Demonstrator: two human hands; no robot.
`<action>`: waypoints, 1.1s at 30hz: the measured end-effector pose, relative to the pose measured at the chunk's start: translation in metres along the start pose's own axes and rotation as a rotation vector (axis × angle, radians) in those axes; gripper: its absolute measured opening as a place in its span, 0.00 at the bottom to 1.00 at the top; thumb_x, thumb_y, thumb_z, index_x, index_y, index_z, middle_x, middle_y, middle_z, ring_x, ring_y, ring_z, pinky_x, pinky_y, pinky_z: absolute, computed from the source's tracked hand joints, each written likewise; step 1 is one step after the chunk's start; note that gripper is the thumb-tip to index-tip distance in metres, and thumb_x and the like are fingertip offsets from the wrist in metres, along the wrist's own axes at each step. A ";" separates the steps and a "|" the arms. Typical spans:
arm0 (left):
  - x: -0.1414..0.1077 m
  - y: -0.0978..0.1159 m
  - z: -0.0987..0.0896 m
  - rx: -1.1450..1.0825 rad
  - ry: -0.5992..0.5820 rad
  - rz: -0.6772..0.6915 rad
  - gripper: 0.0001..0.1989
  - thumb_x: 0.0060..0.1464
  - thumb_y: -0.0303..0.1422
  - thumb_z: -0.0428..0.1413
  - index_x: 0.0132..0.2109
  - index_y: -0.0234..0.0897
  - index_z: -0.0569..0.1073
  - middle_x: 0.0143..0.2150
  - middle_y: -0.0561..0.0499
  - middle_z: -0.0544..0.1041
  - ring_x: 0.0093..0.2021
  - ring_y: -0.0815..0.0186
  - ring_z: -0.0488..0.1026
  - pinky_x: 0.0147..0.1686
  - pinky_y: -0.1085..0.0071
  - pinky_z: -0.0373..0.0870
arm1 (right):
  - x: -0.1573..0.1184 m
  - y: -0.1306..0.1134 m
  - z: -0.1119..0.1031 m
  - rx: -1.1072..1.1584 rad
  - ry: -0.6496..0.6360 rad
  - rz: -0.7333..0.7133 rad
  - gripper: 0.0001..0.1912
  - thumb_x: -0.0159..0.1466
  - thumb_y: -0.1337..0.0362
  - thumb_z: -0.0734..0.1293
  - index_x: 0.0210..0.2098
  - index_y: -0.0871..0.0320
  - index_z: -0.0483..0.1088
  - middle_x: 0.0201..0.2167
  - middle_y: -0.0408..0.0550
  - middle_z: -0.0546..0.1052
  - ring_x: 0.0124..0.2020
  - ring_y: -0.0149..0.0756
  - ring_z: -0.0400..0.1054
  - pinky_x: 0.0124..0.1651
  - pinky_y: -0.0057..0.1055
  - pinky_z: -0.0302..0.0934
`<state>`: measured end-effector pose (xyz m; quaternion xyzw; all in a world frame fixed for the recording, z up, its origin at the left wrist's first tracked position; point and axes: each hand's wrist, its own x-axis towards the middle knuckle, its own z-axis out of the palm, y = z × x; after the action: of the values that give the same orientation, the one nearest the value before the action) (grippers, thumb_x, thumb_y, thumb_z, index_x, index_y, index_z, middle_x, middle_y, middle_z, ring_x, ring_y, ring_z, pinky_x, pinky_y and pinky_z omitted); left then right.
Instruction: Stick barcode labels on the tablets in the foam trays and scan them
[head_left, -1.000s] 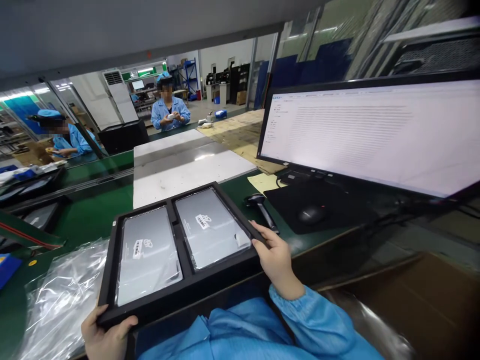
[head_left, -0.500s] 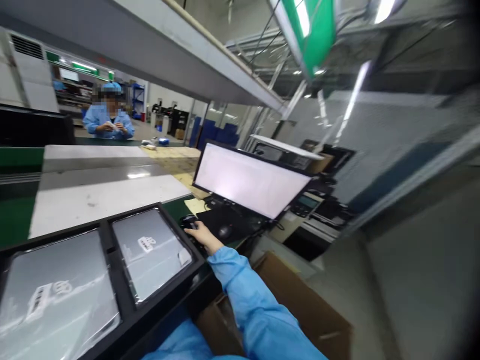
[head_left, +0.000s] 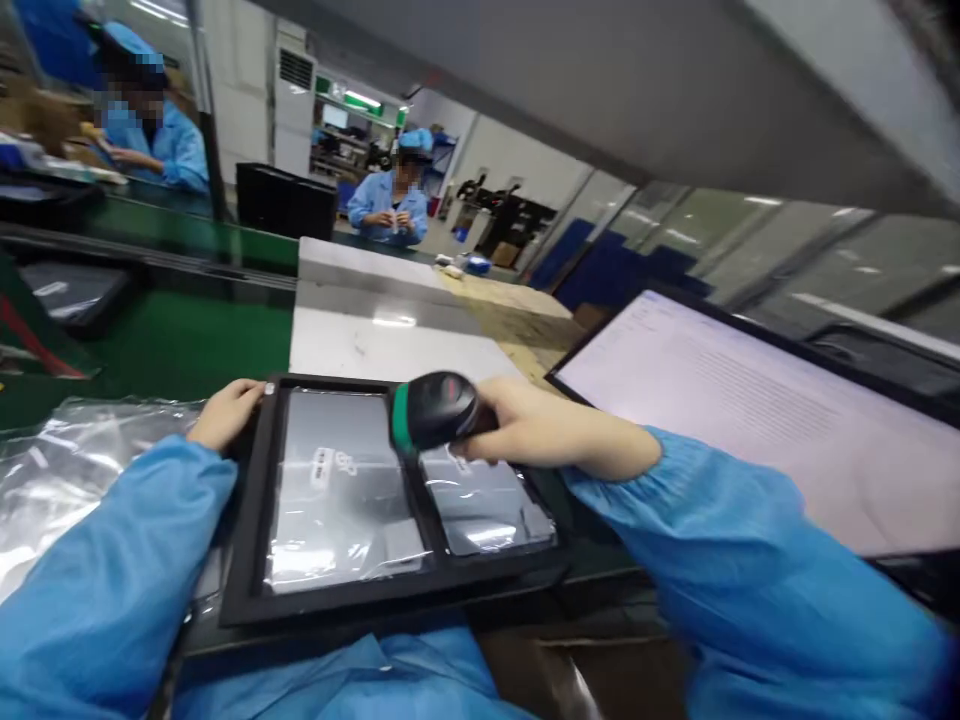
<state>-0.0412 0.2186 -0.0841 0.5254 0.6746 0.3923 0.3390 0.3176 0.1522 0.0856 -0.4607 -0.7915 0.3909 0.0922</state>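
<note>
My right hand (head_left: 517, 420) is closed round a black and green handheld barcode scanner (head_left: 435, 408). The scanner hangs over the black tray (head_left: 247, 560), near the divider between its two compartments. In the left compartment lies a grey flat device in clear plastic wrap (head_left: 330, 500) with a white barcode label (head_left: 322, 467). A second wrapped grey device (head_left: 487, 510) lies in the right compartment, its label partly hidden behind the scanner and my hand. My left hand (head_left: 227, 415) grips the tray's far left corner, its fingertips partly hidden.
Clear plastic bags (head_left: 67, 470) lie left of the tray. A lit monitor (head_left: 720, 400) stands at the right. A white board (head_left: 390, 325) lies beyond the tray, and a grey shelf (head_left: 637, 90) hangs overhead. Two co-workers in blue (head_left: 390, 200) sit across the green bench (head_left: 195, 330).
My right hand has lifted the scanner from beside the monitor and brought it left over the tray. My view has swung left, and my left hand now shows at the tray's corner.
</note>
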 end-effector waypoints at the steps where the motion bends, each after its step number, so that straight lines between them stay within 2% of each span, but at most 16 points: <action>1: 0.002 -0.006 0.004 -0.011 -0.004 -0.014 0.17 0.56 0.44 0.53 0.43 0.36 0.76 0.39 0.50 0.79 0.41 0.60 0.73 0.40 0.69 0.67 | 0.007 -0.015 0.012 -0.112 -0.077 -0.050 0.12 0.56 0.64 0.73 0.39 0.60 0.74 0.30 0.44 0.78 0.28 0.33 0.70 0.32 0.28 0.63; 4: 0.007 -0.018 0.011 -0.055 -0.026 -0.018 0.17 0.56 0.45 0.53 0.43 0.37 0.76 0.38 0.49 0.79 0.39 0.61 0.74 0.36 0.70 0.67 | 0.027 -0.038 0.045 -0.392 -0.143 -0.050 0.11 0.57 0.67 0.71 0.40 0.59 0.74 0.29 0.43 0.77 0.28 0.34 0.68 0.30 0.29 0.60; 7: 0.012 -0.026 0.014 -0.087 -0.030 0.001 0.17 0.55 0.45 0.54 0.41 0.37 0.76 0.38 0.48 0.79 0.36 0.62 0.73 0.34 0.70 0.66 | 0.044 -0.034 0.059 -0.484 -0.176 0.022 0.08 0.58 0.67 0.70 0.38 0.59 0.73 0.27 0.43 0.76 0.26 0.33 0.66 0.29 0.29 0.58; 11: 0.015 -0.030 0.017 -0.104 -0.018 0.019 0.15 0.56 0.44 0.55 0.40 0.37 0.76 0.36 0.49 0.78 0.34 0.63 0.72 0.35 0.70 0.66 | 0.053 -0.024 0.058 -0.430 -0.209 0.031 0.09 0.58 0.67 0.69 0.39 0.60 0.73 0.30 0.44 0.77 0.29 0.33 0.68 0.33 0.29 0.60; 16: 0.013 -0.028 0.018 -0.107 -0.012 0.020 0.14 0.55 0.43 0.55 0.40 0.37 0.77 0.34 0.49 0.78 0.34 0.62 0.72 0.35 0.69 0.66 | 0.054 -0.022 0.060 -0.399 -0.233 0.049 0.09 0.57 0.68 0.69 0.38 0.60 0.72 0.28 0.42 0.75 0.27 0.32 0.66 0.31 0.29 0.59; 22: 0.013 -0.026 0.016 -0.077 -0.010 0.004 0.15 0.56 0.43 0.54 0.41 0.37 0.77 0.36 0.49 0.79 0.34 0.63 0.72 0.33 0.71 0.66 | 0.053 -0.020 0.064 -0.385 -0.180 0.054 0.08 0.56 0.68 0.69 0.37 0.59 0.72 0.30 0.43 0.76 0.29 0.33 0.67 0.32 0.29 0.59; 27: 0.012 -0.020 0.013 -0.020 -0.021 -0.038 0.18 0.56 0.45 0.53 0.45 0.38 0.77 0.39 0.50 0.80 0.38 0.63 0.75 0.36 0.72 0.69 | 0.048 -0.020 0.064 -0.406 -0.166 0.062 0.07 0.56 0.67 0.70 0.34 0.59 0.70 0.26 0.42 0.74 0.25 0.32 0.65 0.28 0.28 0.56; 30: 0.008 -0.006 0.006 0.056 -0.016 -0.054 0.19 0.54 0.44 0.53 0.46 0.39 0.77 0.43 0.49 0.80 0.43 0.59 0.76 0.42 0.69 0.70 | 0.043 -0.013 0.056 -0.327 -0.054 -0.053 0.09 0.56 0.68 0.70 0.37 0.60 0.71 0.29 0.42 0.75 0.29 0.33 0.67 0.32 0.28 0.60; 32: 0.005 0.002 0.001 0.110 -0.006 -0.049 0.19 0.51 0.44 0.52 0.45 0.38 0.77 0.45 0.48 0.81 0.47 0.55 0.76 0.46 0.64 0.71 | 0.039 0.004 0.039 -0.272 0.127 -0.066 0.12 0.57 0.67 0.71 0.41 0.60 0.72 0.32 0.43 0.77 0.31 0.33 0.69 0.34 0.27 0.62; 33: 0.006 0.004 -0.002 0.136 0.002 -0.036 0.19 0.50 0.44 0.51 0.44 0.38 0.77 0.45 0.47 0.81 0.47 0.53 0.76 0.46 0.61 0.72 | 0.036 0.017 0.027 -0.245 0.242 -0.022 0.14 0.57 0.67 0.71 0.44 0.60 0.72 0.33 0.44 0.77 0.30 0.32 0.70 0.34 0.27 0.62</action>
<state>-0.0423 0.2242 -0.0800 0.5346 0.7095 0.3398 0.3088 0.2950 0.1707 0.0477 -0.5037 -0.8212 0.2322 0.1340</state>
